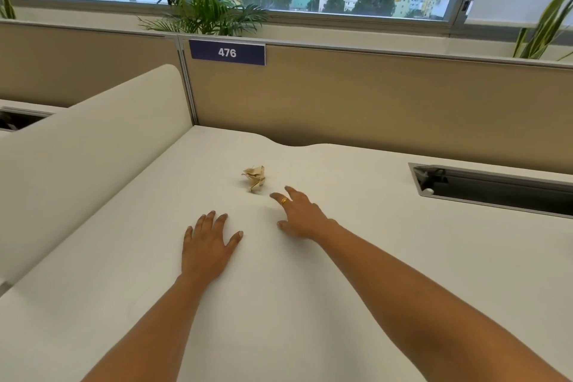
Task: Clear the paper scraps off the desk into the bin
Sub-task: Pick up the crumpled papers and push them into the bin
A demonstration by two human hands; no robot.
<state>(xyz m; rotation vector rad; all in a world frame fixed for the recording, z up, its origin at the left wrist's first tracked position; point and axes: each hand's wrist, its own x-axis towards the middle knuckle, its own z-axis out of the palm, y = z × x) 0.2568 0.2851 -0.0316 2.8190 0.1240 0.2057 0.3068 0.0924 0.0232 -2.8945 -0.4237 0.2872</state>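
One crumpled beige paper scrap (255, 178) lies on the white desk (356, 257), a little beyond the hands. My right hand (299, 214) is stretched toward it with fingers spread, its fingertips just short of the scrap and apart from it; a gold ring sits on one finger. My left hand (206, 245) rests flat on the desk, palm down, fingers straight, nearer to me and left of the scrap. Neither hand holds anything. No bin is in view.
A white side panel (77, 149) rises along the desk's left edge. A beige partition (372, 96) with a "476" label (227, 52) closes the back. An open cable tray slot (496, 186) is sunk into the desk at the right. Plants stand behind the partition.
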